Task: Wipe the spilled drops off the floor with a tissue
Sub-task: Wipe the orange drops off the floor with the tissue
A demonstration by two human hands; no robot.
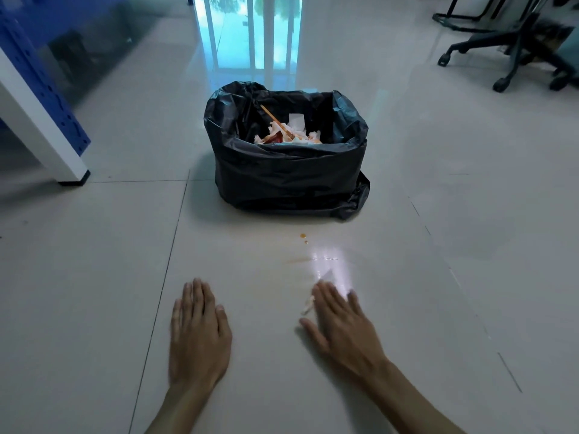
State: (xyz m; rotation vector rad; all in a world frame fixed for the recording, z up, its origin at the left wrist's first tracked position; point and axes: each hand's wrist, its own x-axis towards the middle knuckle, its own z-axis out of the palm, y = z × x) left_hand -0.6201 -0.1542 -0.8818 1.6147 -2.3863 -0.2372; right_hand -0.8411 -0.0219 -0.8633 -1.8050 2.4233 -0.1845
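Tissue (pixel 326 278) mostly hidden under right hand (pixel 341 324); only blurred white edges show at fingertips, washed out by glare. Right hand flat, fingers spread, pressing tissue on floor (pixel 94 277). Left hand (pixel 199 333) flat, palm down, fingers together, empty. Orange drops (pixel 303 236) and faint smear (pixel 297 260) between bin (pixel 288 180) and right hand.

2 bare forearms, no sleeves showing, end in the left grip (pixel 199 333) and right grip (pixel 341 327), both ringless.
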